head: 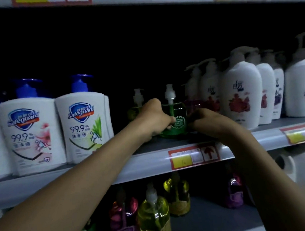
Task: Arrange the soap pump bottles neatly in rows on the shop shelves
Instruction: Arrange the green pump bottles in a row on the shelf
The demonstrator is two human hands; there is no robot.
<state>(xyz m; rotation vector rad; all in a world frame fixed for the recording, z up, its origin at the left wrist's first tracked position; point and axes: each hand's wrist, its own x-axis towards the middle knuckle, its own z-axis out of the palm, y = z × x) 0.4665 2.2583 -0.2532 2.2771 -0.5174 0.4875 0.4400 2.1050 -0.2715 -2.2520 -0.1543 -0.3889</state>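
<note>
Both grips reach just past the shelf edge. Your left grip curls round the green pump bottle, thumb on its label. Your right grip sits against the bottle's other side, its hold too dark to judge. Dark open shelf lies behind, and white bottles crowd the right.

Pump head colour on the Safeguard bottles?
Blue pump heads on the white Safeguard bottles, clearest in the head view.
</note>
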